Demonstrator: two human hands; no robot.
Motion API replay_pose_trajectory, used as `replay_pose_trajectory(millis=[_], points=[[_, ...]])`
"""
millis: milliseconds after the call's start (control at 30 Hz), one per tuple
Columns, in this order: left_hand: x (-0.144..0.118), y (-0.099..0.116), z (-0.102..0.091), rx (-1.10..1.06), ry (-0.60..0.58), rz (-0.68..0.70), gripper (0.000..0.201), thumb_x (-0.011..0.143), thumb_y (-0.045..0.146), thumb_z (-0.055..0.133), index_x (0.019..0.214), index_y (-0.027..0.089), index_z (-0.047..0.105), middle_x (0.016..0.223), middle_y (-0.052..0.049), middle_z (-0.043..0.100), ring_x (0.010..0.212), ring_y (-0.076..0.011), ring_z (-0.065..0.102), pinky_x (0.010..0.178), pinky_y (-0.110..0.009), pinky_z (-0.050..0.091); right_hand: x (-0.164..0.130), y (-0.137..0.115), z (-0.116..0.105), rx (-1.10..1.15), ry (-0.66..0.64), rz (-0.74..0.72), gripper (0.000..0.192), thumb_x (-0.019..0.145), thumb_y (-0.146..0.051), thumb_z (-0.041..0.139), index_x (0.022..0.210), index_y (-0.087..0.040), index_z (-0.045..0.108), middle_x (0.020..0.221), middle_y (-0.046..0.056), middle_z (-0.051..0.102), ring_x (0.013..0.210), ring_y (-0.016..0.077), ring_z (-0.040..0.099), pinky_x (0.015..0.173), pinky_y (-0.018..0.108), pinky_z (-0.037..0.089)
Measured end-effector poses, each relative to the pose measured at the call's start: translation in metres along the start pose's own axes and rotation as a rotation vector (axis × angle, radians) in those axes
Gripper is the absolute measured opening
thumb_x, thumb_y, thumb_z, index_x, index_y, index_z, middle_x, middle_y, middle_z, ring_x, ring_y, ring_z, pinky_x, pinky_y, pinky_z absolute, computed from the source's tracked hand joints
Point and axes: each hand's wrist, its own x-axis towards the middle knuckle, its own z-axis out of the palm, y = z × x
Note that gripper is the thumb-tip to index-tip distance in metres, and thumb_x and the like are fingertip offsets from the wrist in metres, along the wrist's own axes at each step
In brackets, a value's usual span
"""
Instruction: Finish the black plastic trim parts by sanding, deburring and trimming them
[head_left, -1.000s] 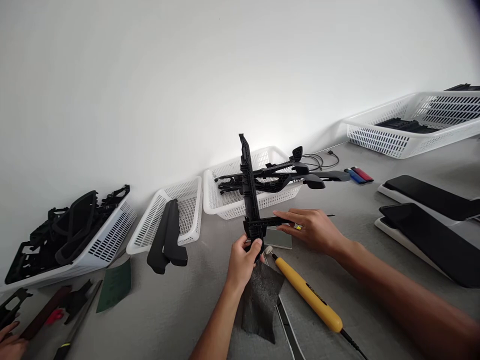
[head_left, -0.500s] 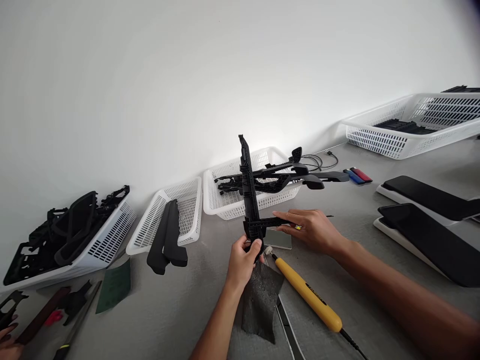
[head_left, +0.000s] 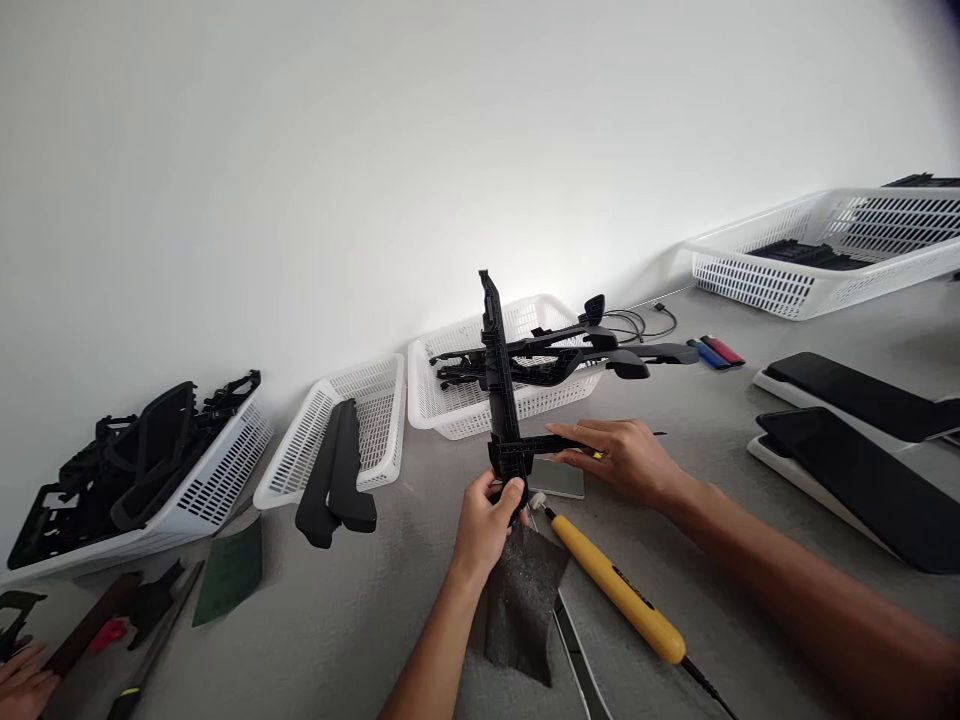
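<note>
Standing upright near the middle of the grey counter (head_left: 360, 620), a long black plastic part (head_left: 496, 380) is held at its lower end by the left hand (head_left: 486, 520), whose grip is clenched around its base, seemingly to keep the part steady. The right hand (head_left: 626, 460) is laid just right of the part with its fingers extended, the tips touching a short crosspiece at the base; nothing is grasped by it. Below the part, a dark abrasive sheet (head_left: 521, 600) and a yellow-handled tool (head_left: 619, 590) are left within easy reach. Behind the part, a white basket (head_left: 450, 405) of similar black pieces is set. Another person's hand (head_left: 22, 685) is seen far left of the part.
</note>
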Motion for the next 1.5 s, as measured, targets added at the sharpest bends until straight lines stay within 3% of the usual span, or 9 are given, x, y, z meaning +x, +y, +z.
replay_pose_trajectory(millis=[400,567,800,1300,1500], points=[[0.002,-0.003,-0.002,-0.007,-0.026,0.008,0.057,0.084,0.074,0.071,0.096,0.019,0.064,0.058,0.001,0.061,0.051,-0.0136,0.049,0.045,-0.021,0.03,-0.001,-0.001,0.0,0.016,0.05,-0.06,0.032,0.11,-0.038,0.064,0.134,-0.022,0.077,0.086,0.005,0.081,0.066,0.0177,0.074,0.06,0.026,0.05],[0.0,-0.004,-0.002,0.023,-0.053,0.041,0.052,0.087,0.071,0.071,0.088,0.02,0.061,0.059,0.001,0.061,0.053,-0.0138,0.052,0.047,-0.022,0.033,0.002,0.0,-0.009,0.046,0.231,-0.045,0.034,0.107,-0.038,0.068,0.136,-0.021,0.074,0.085,0.005,0.079,0.066,0.0165,0.07,0.064,0.027,0.054],[-0.003,0.002,-0.001,0.065,-0.126,0.095,0.047,0.09,0.066,0.072,0.088,0.02,0.065,0.061,0.002,0.061,0.059,-0.0162,0.06,0.059,-0.026,0.044,0.006,0.01,-0.019,-0.104,0.401,0.017,0.031,0.107,-0.035,0.069,0.132,-0.017,0.076,0.087,0.007,0.079,0.069,0.0179,0.071,0.066,0.028,0.054],[-0.003,0.002,-0.004,0.114,-0.197,0.109,0.048,0.093,0.067,0.067,0.093,0.02,0.065,0.062,0.001,0.062,0.057,-0.0166,0.058,0.062,-0.029,0.042,0.007,0.017,-0.021,-0.237,0.375,-0.009,0.037,0.11,-0.044,0.063,0.13,-0.017,0.079,0.07,0.001,0.069,0.056,0.0131,0.057,0.055,0.027,0.037],[-0.004,0.004,-0.004,0.124,-0.203,0.11,0.047,0.094,0.067,0.067,0.09,0.02,0.064,0.063,0.001,0.062,0.059,-0.017,0.058,0.062,-0.029,0.041,0.006,0.017,-0.02,-0.191,0.38,-0.003,0.037,0.11,-0.041,0.063,0.137,-0.018,0.076,0.074,0.002,0.069,0.059,0.0142,0.056,0.058,0.027,0.04]])
